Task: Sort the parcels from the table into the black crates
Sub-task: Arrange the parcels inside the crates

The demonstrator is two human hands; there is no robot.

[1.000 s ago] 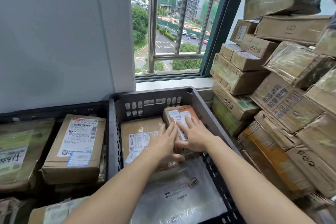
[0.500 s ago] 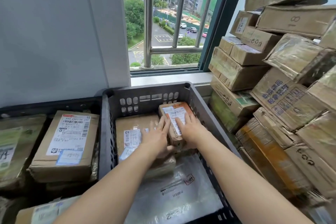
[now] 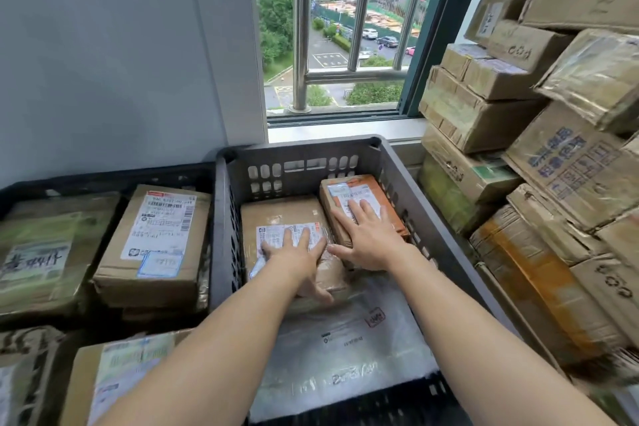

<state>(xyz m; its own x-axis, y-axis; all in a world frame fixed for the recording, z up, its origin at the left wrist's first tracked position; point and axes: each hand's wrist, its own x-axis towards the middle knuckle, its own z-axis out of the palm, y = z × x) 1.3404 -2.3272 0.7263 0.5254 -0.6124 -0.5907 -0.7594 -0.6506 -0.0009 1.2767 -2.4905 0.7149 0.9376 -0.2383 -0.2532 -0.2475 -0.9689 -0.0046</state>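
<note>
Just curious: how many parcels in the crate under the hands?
3: brown box under left hand, orange box under right hand, plastic mailer in front; others possibly hidden.

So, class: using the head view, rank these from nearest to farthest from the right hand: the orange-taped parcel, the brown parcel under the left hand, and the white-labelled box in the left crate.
1. Orange-taped parcel: directly under the right hand, right side of the right crate.
2. Brown parcel: just left, under the left hand.
3. White-labelled box: in the left crate.
</note>
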